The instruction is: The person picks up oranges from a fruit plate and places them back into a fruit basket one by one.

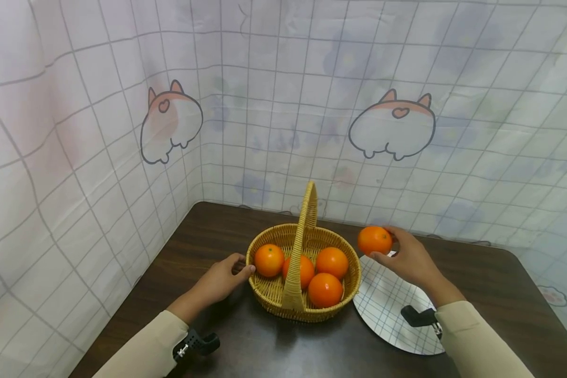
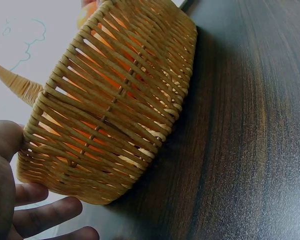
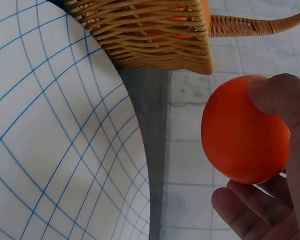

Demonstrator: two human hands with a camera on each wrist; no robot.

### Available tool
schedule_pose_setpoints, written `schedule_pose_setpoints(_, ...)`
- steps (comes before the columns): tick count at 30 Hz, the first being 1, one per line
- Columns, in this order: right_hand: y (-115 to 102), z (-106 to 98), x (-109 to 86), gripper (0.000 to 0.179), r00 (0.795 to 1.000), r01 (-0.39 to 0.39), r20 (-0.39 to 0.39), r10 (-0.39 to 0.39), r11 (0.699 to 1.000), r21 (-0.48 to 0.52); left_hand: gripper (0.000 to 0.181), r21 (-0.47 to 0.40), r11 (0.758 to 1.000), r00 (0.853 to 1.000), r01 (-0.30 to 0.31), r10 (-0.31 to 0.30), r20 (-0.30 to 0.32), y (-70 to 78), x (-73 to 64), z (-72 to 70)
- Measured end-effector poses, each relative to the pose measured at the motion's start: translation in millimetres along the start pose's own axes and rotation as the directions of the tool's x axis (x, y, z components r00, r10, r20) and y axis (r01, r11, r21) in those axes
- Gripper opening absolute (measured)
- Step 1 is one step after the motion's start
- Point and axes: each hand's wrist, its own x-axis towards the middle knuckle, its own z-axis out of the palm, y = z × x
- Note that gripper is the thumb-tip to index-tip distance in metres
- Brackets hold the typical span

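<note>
A yellow wicker basket (image 1: 272,307) with an arched handle (image 1: 307,210) stands on the table. Several oranges (image 1: 325,290) lie inside it. My left hand (image 1: 222,278) holds the basket's left end; the left wrist view shows the thumb at the rim and the fingers along the outer wall of the basket (image 2: 110,110). Right of the basket, my right hand (image 1: 411,260) grips an orange (image 1: 375,240) between thumb and fingers, above the far edge of a white plate. In the right wrist view this orange (image 3: 245,130) is apart from the basket (image 3: 155,35).
The round white plate (image 1: 382,310) with blue grid lines lies right of the basket, partly under the right forearm. The dark wooden table (image 1: 184,241) reaches back to a grid-patterned curtain (image 1: 283,105). A black wrist mount (image 1: 196,344) sits on each forearm.
</note>
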Motion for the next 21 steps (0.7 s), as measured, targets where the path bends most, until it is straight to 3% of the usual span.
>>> schedule_pose_setpoints(21,-27,11,15.2,0.090,1.000,0.014,0.013,-0.016,0.995,0.102,0.052,-0.004,1.000,1.000,-0.015,0.015,-0.002,-1.5,0.1,0.5)
